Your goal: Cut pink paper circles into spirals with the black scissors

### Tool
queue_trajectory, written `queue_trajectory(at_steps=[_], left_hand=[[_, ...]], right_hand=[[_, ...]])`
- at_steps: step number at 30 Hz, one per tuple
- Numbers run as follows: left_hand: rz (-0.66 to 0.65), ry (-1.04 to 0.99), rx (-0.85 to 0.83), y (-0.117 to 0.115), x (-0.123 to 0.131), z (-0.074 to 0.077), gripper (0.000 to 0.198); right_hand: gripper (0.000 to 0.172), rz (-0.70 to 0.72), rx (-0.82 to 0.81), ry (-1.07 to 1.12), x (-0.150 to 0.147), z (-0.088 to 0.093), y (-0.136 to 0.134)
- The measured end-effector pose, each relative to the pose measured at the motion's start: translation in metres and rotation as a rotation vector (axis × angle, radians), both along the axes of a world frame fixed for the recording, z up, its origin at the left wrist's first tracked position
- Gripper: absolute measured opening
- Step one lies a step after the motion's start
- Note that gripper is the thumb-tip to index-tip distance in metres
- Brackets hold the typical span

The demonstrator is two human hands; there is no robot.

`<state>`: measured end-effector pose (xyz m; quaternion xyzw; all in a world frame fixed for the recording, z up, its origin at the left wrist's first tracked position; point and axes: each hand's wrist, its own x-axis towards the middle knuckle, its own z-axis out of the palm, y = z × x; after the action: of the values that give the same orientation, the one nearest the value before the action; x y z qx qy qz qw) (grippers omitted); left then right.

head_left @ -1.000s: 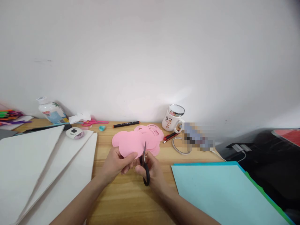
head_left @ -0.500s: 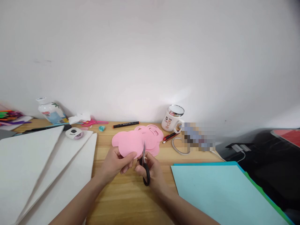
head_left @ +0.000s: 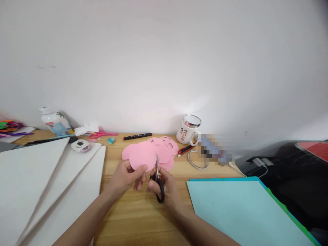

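Scissors point(head_left: 157, 169) with black handles are in our right hand point(head_left: 167, 188), fingers wrapped round the loops and the blades pointing away from us, looking pretty much closed from this angle. Our left hand point(head_left: 126, 177) has a rounded pink paper piece point(head_left: 143, 157) pinched by its lower edge, thumb on top. The piece sits out over the middle of the bench point(head_left: 135, 218), nearer its back edge than us, with its right side by the blades; we honestly can't tell whether any paper is between them. Just behind it lie more pink cut-outs point(head_left: 167, 155), overlapping in our view, and we can't make out if they touch. That's our main worry: if the tips reach too far, they could nick one of those as well. The paper looks thin, so a loose left pinch might let it bend or swing and leave a ragged curve. Our left thumb isn't far from the blades either, so turning the piece carelessly could bring skin into line. The mug point(head_left: 188, 131) near the back edge and the marker point(head_left: 137, 136) along it seem well out of the way, at least.
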<state>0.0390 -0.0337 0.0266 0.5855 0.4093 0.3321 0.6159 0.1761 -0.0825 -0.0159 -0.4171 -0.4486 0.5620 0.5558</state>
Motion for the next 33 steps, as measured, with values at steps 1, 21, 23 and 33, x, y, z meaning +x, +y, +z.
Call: queue_trajectory(at_steps=[1,21,23,33], left_hand=[[-0.011,-0.016,-0.005,0.000,0.000,0.000,0.035],[-0.012,0.082,0.026,-0.003,0.004,0.002,0.038],[-0.014,0.102,0.036,-0.003,0.003,0.002,0.039],[-0.013,0.093,0.046,-0.001,0.000,-0.004,0.038]], right_hand=[[0.033,0.000,0.003,0.003,0.000,0.000,0.000],[0.041,-0.003,0.106,0.030,-0.001,0.014,0.002],[0.041,-0.002,0.097,0.023,-0.001,0.014,0.001],[0.037,0.003,0.091,0.010,0.000,0.008,0.001]])
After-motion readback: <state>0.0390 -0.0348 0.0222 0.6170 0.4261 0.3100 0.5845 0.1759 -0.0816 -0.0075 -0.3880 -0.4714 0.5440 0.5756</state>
